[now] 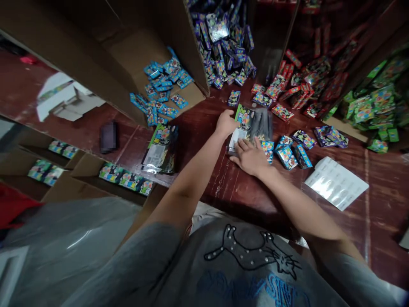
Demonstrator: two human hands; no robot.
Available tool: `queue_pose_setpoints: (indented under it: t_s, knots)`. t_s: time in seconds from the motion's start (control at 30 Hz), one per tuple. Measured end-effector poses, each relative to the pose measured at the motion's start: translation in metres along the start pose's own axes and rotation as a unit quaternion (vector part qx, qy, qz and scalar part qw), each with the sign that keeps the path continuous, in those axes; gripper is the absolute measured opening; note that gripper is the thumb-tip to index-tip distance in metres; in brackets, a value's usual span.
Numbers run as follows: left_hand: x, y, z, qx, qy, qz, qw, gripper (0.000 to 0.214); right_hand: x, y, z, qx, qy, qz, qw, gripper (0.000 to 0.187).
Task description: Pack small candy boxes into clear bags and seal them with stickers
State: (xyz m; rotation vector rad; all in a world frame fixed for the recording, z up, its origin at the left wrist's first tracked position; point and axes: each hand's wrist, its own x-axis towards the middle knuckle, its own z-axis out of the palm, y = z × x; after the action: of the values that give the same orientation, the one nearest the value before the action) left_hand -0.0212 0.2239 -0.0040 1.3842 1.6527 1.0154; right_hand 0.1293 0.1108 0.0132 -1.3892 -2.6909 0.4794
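Observation:
A clear plastic pouch (245, 119) with a printed green and black panel lies flat on the table in front of me. My left hand (227, 123) pinches its left edge, the fingertips partly hidden. Across the pouch's lower part rests my right hand (251, 157), open, palm down with fingers extended. A blue candy box (267, 150) touches or sits right beside that hand's fingers. Several more blue boxes (286, 157) lie to its right, and a purple box (234, 98) lies just above the pouch.
Tilted cartons hold blue boxes (166, 81), purple boxes (223, 51), red boxes (300, 91) and green packets (377, 104). A stack of pouches (161, 147) lies left, a white sticker sheet (337, 183) right. Low cartons with packets (124, 177) stand below the table edge.

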Motion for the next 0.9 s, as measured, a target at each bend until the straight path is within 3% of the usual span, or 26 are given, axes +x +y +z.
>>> queue_pose_setpoints:
  t_s: [0.1, 0.17, 0.23, 0.3, 0.4, 0.57, 0.67, 0.73, 0.8, 0.9]
  knots:
    - [-0.038, -0.001, -0.028, -0.025, -0.052, 0.024, 0.998, 0.012, -0.015, 0.008, -0.015, 0.076, 0.088, -0.036, 0.993, 0.048]
    - [-0.075, 0.001, -0.047, -0.053, -0.109, 0.067, 0.99, 0.021, -0.017, 0.014, -0.03, 0.129, 0.175, -0.039, 0.975, 0.052]
    - [-0.113, 0.005, -0.061, -0.06, -0.175, 0.083, 0.979, 0.029, -0.014, 0.016, -0.043, 0.152, 0.208, -0.043, 0.965, 0.055]
    - [-0.145, 0.008, -0.071, -0.045, -0.215, 0.073, 0.973, 0.032, -0.009, 0.014, -0.051, 0.167, 0.184, -0.062, 0.967, 0.044]
    - [-0.174, 0.011, -0.082, -0.015, -0.212, 0.047, 0.976, 0.034, -0.005, 0.007, -0.055, 0.189, 0.141, -0.109, 0.966, 0.029]
    - [-0.192, 0.013, -0.105, 0.071, -0.189, 0.052, 0.978, 0.029, 0.001, -0.001, -0.059, 0.201, 0.127, -0.131, 0.963, 0.049]
    - [-0.199, 0.011, -0.116, 0.083, -0.179, 0.033, 0.98, 0.026, 0.002, -0.007, -0.068, 0.177, 0.059, -0.104, 0.977, 0.041]
    - [-0.203, 0.007, -0.12, 0.023, -0.193, 0.005, 0.981, 0.022, 0.0, -0.012, -0.076, 0.181, -0.008, -0.116, 0.976, 0.04]
    - [-0.206, 0.002, -0.12, -0.075, -0.245, -0.024, 0.966, 0.029, -0.002, -0.017, -0.084, 0.236, -0.092, -0.177, 0.951, 0.032]
    - [-0.21, -0.006, -0.116, -0.147, -0.283, -0.067, 0.946, 0.066, -0.007, -0.021, -0.089, 0.315, -0.17, -0.237, 0.903, 0.024]
